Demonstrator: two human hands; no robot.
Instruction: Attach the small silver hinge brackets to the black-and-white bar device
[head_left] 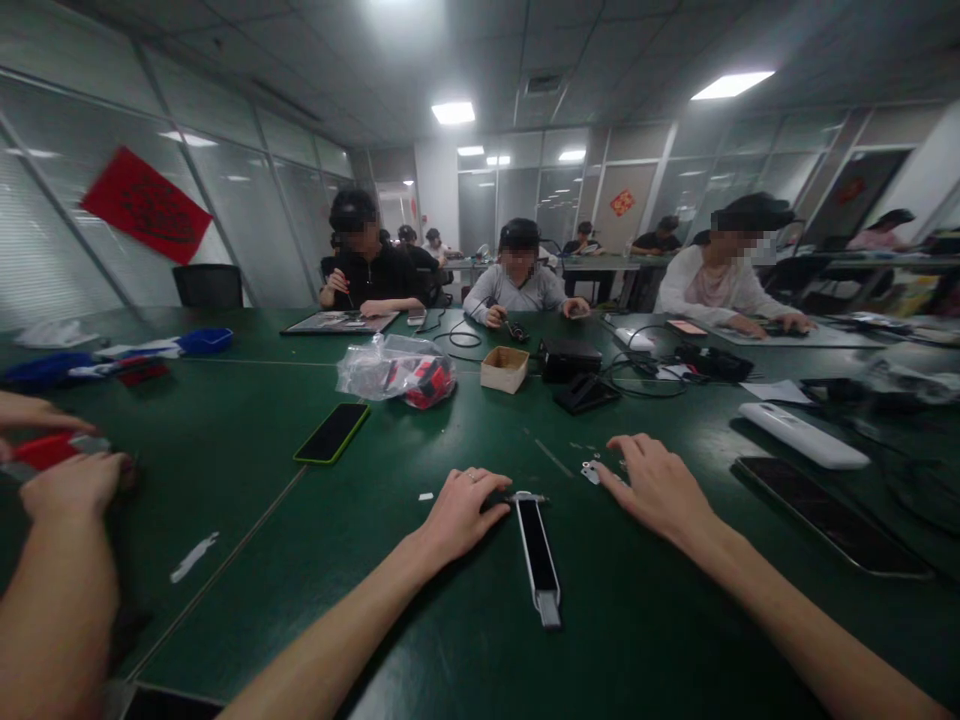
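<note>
On the green table lies a long, narrow device (538,545) with a black face, a white edge and a metal-looking block at its near end. My left hand (466,508) is at the device's far end, its thumb and fingers curled around something thin and dark that I cannot make out. A thin rod-like piece (532,497) lies across that far end, by my fingertips. To the right, my right hand (660,487) is open, fingers apart and low over the table. Its fingertips are beside a small silvery metal part (591,472), with several tiny pieces around it.
A green-edged phone (332,434), a plastic bag with red things (397,370) and a small open box (504,369) lie ahead. A dark tablet-like slab (829,512) and a white case (802,436) are right. A co-worker's hands (71,470) hold something red at left; others sit opposite.
</note>
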